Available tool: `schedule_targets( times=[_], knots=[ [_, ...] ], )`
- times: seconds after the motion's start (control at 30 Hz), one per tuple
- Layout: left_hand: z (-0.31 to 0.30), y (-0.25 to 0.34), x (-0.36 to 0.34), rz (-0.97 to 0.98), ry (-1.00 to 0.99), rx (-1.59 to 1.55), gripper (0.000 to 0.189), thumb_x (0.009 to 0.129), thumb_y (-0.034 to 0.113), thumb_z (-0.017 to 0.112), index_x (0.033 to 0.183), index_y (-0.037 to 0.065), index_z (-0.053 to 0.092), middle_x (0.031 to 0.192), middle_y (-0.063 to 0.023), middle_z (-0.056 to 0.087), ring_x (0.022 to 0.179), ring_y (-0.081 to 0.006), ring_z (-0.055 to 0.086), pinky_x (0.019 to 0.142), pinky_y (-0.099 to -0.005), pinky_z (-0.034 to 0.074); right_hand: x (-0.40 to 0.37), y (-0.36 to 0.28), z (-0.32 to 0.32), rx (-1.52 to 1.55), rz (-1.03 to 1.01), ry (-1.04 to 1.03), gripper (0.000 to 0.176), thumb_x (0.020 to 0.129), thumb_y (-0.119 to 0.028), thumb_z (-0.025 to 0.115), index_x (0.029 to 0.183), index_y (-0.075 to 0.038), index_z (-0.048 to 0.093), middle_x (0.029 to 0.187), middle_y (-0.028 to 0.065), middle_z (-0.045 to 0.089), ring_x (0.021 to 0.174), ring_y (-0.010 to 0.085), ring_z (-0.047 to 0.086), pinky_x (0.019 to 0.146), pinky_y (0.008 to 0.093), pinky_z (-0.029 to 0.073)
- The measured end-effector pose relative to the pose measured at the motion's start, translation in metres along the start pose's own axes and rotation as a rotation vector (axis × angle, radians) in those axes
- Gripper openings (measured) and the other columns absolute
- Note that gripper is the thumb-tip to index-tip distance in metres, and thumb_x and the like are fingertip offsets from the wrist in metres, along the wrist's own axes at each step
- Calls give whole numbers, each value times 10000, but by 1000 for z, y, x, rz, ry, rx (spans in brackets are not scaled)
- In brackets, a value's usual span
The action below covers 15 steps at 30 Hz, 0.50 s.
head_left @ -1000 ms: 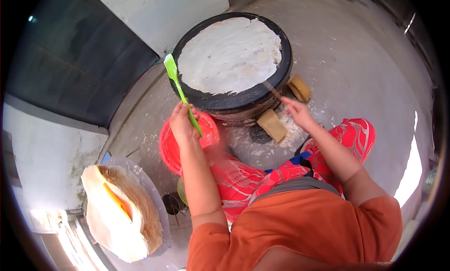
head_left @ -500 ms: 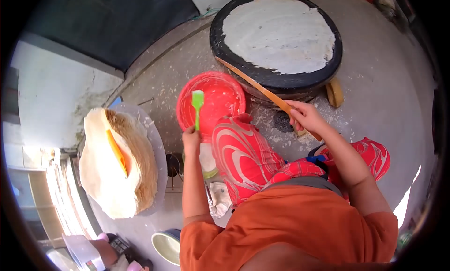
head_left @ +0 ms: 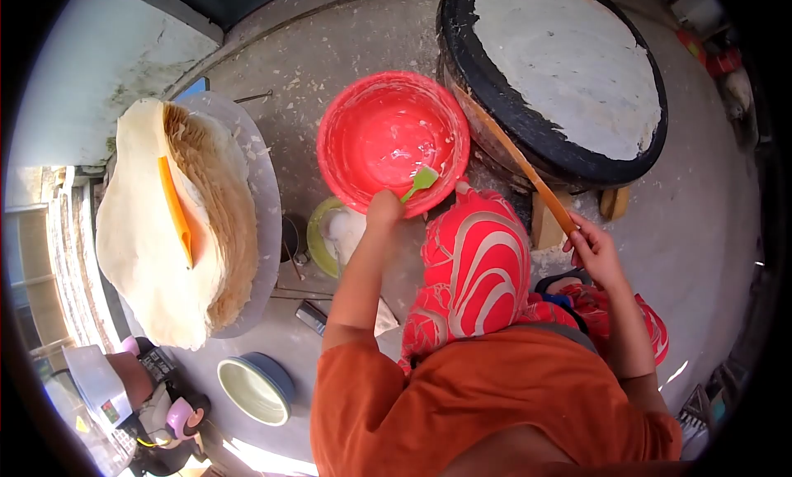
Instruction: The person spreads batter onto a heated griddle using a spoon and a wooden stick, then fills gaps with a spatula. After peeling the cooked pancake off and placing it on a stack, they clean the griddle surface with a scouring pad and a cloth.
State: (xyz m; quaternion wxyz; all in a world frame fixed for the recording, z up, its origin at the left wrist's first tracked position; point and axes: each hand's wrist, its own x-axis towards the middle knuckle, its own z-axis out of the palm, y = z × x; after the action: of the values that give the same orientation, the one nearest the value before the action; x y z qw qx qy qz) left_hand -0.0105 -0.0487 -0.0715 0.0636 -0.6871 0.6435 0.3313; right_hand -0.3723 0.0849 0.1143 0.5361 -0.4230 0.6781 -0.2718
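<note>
While our left hand (head_left: 384,208) is curled tight round the handle of a green spatula (head_left: 423,179), the blade end sits down inside the red bowl (head_left: 371,122), right at the near wall where some white batter is smeared. That bowl is on the floor just beside the black griddle (head_left: 528,129), which has a thin white sheet (head_left: 577,64) spread over most of its top. Our right hand (head_left: 596,251) is closed in a fist on the low end of a long wooden stick (head_left: 516,155). The stick slants up along the griddle's near rim, and we can't tell if it actually touches. Over on the left, a tray (head_left: 269,196) carries a folded pile of thin sheets (head_left: 148,246) with an orange scraper (head_left: 175,206) lying on it. A green-rimmed bowl (head_left: 318,233) sits just under our left wrist, and a blue-rimmed bowl (head_left: 256,386) is near the elbow.
</note>
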Motion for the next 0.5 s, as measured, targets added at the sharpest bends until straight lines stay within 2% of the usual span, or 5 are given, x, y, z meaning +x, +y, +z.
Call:
schedule_targets(
  times=[0.13, 0.2, 0.33, 0.4, 0.5],
  knots=[
    [2, 6, 27, 54, -54, -147, 189, 711, 151, 573, 806, 8, 653, 800, -224, 612, 803, -352, 602, 693, -424, 469, 2, -2, 2, -21, 3, 22, 364, 890, -40, 437, 1252, -72, 452, 680, 18, 541, 483, 40, 451, 457, 174, 395],
    [15, 1, 40, 16, -89, -372, 140, 755, 118, 569, 732, -7, 627, 543, -96, 566, 539, -190, 571, 484, -309, 435, 1, -5, 3, -41, 5, 20, 359, 891, -42, 438, 1248, -68, 456, 683, 18, 543, 488, 38, 451, 461, 172, 394],
    [35, 5, 47, -68, -130, -683, 109, 778, 85, 560, 736, 0, 614, 523, -11, 493, 470, -96, 465, 402, -237, 348, 4, -13, 7, -20, 3, 24, 352, 888, -51, 451, 1239, -60, 464, 691, 14, 548, 501, 38, 447, 476, 173, 396],
    [39, 17, 42, -154, -135, -1215, 95, 785, 78, 548, 776, 2, 603, 561, -2, 506, 446, -91, 446, 378, -228, 320, 5, -14, 6, -7, 10, 41, 351, 886, -54, 456, 1237, -57, 466, 693, 13, 549, 503, 38, 445, 481, 174, 397],
    [23, 21, 31, -104, -155, -1271, 86, 794, 54, 517, 790, 8, 590, 589, -16, 516, 440, -85, 447, 371, -220, 320, 2, -10, 2, -41, -45, 8, 355, 898, -71, 446, 1254, -72, 448, 712, 14, 559, 492, 38, 452, 469, 174, 394]
  ],
)
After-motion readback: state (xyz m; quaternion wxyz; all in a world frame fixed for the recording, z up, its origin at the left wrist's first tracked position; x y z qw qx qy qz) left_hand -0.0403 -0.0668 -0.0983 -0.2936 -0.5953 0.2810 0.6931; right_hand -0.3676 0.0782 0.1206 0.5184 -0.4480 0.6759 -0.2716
